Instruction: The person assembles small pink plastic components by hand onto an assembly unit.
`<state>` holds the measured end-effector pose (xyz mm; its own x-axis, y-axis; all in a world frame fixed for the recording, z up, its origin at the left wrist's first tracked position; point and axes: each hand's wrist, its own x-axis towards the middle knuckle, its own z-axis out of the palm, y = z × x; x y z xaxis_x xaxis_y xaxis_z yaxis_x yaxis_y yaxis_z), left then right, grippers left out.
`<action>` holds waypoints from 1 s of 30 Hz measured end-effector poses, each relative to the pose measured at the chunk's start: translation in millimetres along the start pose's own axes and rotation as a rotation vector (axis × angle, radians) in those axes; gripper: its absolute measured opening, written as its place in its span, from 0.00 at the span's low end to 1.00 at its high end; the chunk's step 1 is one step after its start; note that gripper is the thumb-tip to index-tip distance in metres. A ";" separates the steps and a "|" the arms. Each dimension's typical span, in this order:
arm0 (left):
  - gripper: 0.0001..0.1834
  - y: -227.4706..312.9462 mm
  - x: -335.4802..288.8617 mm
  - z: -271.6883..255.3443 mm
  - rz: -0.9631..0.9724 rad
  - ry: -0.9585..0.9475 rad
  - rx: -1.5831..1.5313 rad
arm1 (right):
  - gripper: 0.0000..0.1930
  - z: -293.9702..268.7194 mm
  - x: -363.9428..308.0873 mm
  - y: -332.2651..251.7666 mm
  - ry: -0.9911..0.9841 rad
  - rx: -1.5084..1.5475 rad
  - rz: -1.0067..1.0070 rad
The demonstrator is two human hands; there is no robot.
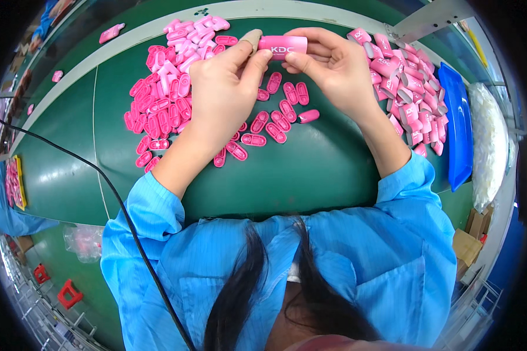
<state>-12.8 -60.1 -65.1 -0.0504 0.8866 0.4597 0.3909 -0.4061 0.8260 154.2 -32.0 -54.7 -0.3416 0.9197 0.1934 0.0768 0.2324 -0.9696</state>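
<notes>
Between both hands, above the far part of the green work surface, I hold a pink plastic casing with white print. My left hand pinches its left end, and a beige cover sits on one fingertip. The fingers of my right hand are closed round the right end. Under the hands lie loose oval pink end pieces, many with their hollow side up. A heap of similar pink pieces is beside my left hand, and a heap of pink printed sleeves is beyond my right forearm.
A blue tray stands on edge at the right, beside a filled clear plastic bag. A black cable crosses on the left. A pale rail borders the far side. Red stools stand on the floor at lower left.
</notes>
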 end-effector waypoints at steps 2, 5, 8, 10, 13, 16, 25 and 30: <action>0.12 0.8 0.5 -8.8 0.097 0.004 0.141 | 0.14 4.4 -2.7 0.1 0.003 0.100 0.001; 0.18 -0.6 7.7 -18.8 0.033 -0.175 -0.051 | 0.15 1.3 1.3 -1.8 -0.024 0.158 0.055; 0.22 -6.2 20.4 -23.3 -0.094 -0.176 -0.273 | 0.15 5.0 4.3 -3.5 -0.049 0.162 0.092; 0.23 -2.4 13.2 -23.0 -0.247 -0.265 -0.419 | 0.13 17.4 1.6 -2.3 -0.095 0.128 0.082; 0.21 -3.1 8.7 -20.9 -0.486 -0.442 -0.712 | 0.18 25.9 -3.4 -2.1 -0.096 0.001 0.027; 0.20 -9.2 17.3 -30.8 -0.504 -0.356 -0.742 | 0.17 27.3 0.7 -3.6 -0.029 -0.153 -0.021; 0.24 -25.1 30.3 -63.9 -0.542 -0.192 -0.860 | 0.14 59.0 23.5 4.9 -0.115 -0.653 -0.193; 0.17 -38.3 24.1 -53.5 -0.469 -0.254 -0.768 | 0.15 57.4 20.0 -2.6 -0.181 -0.871 -0.125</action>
<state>-78.2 -35.1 -68.1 0.1888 0.9819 0.0145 -0.3372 0.0510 0.9401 93.4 -32.4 -56.8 -0.5319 0.8248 0.1917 0.6870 0.5527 -0.4717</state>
